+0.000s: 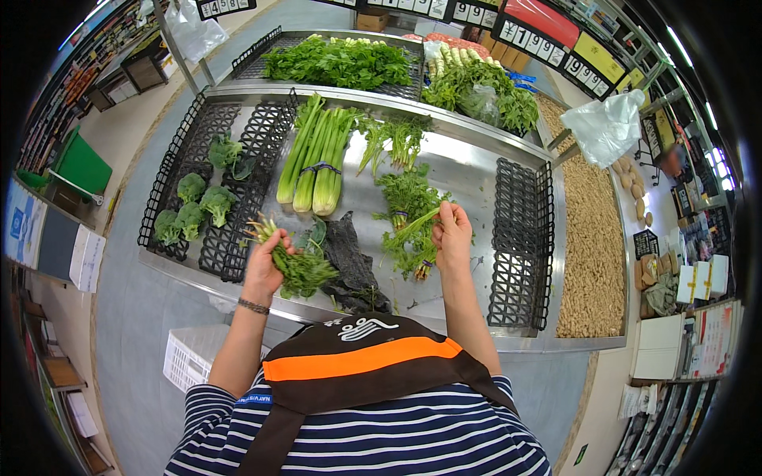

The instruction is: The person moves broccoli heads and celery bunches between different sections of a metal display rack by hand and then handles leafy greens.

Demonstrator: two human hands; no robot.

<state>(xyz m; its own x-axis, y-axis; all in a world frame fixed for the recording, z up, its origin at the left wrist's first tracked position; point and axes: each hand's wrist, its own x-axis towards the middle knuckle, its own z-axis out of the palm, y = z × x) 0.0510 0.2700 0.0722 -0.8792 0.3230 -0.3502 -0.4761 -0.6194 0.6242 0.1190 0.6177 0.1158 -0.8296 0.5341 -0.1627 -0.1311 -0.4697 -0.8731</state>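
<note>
My left hand (266,262) is closed around a bunch of leafy herbs (303,273), its stem ends pointing up and left. In my right hand (453,233) a few thin green stalks (420,224) are pinched between thumb and fingers. They hang over bundles of herbs (409,193) on the steel display counter, some tied with purple bands. A crumpled dark cloth or sheet (351,259) lies between my hands. Beyond it are celery bunches (324,160), one with a dark purple band. Loose stemmed greens (405,143) lie at the back of the counter.
Broccoli heads (218,202) sit on black plastic crates (223,262) at the left. Another black crate (521,244) stands right, beside a bin of peanuts (589,250). A raised back shelf holds leafy celery (339,62) and other greens (488,89). Plastic bags (604,128) hang from the posts.
</note>
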